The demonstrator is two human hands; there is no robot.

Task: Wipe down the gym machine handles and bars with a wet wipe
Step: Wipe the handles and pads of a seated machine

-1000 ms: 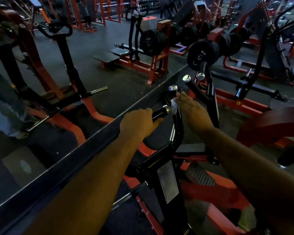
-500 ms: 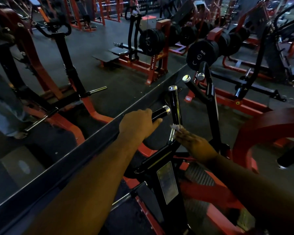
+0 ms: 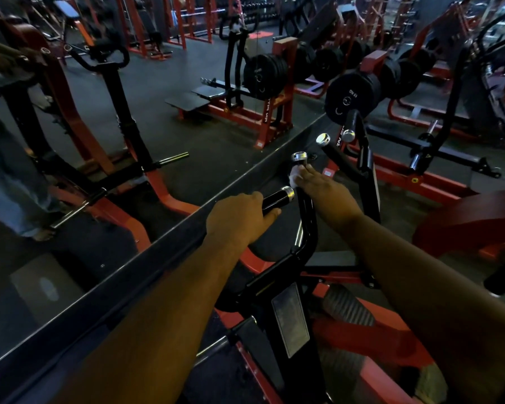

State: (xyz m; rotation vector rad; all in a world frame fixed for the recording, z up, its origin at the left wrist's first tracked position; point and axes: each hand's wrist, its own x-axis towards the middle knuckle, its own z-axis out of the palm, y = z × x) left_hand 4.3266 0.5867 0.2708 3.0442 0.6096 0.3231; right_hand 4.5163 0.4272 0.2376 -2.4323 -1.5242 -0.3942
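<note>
Left hand: the left hand (image 3: pixel 239 218) reaches forward on a nearly straight arm and grips the short side handle (image 3: pixel 277 197), fingers curled over the black grip, thumb lying along it; the chrome end cap pokes out past the knuckles.
Right hand: the right hand (image 3: pixel 322 189) reaches in from the right with the wrist slightly raised, fingers wrapped round the upright handle (image 3: pixel 301 170) just below its chrome cap, clenched on it through the wipe.
Wet wipe: the wet wipe (image 3: pixel 294 176) is a small white wad pressed between the right fingers and the upright handle, showing only at the fingertips.
Machine: both handles rise from one black bent bar (image 3: pixel 308 225) that runs down to a black post carrying a grey label plate (image 3: pixel 290 317), on a red frame (image 3: pixel 362 330).
Neighbouring handles: two more chrome-capped black handles (image 3: pixel 333 150) stand just beyond the right hand, close but not touching it.
Left edge: a wall mirror (image 3: pixel 99 141) runs diagonally just left of the left hand; its dark bottom ledge (image 3: pixel 146 258) passes under the left forearm.
Right side: a red curved pad (image 3: pixel 473 220) sits near the right forearm, with open floor between it and the handles.
Beyond: black weight plates (image 3: pixel 352 96) hang on a red rack behind the handles.
</note>
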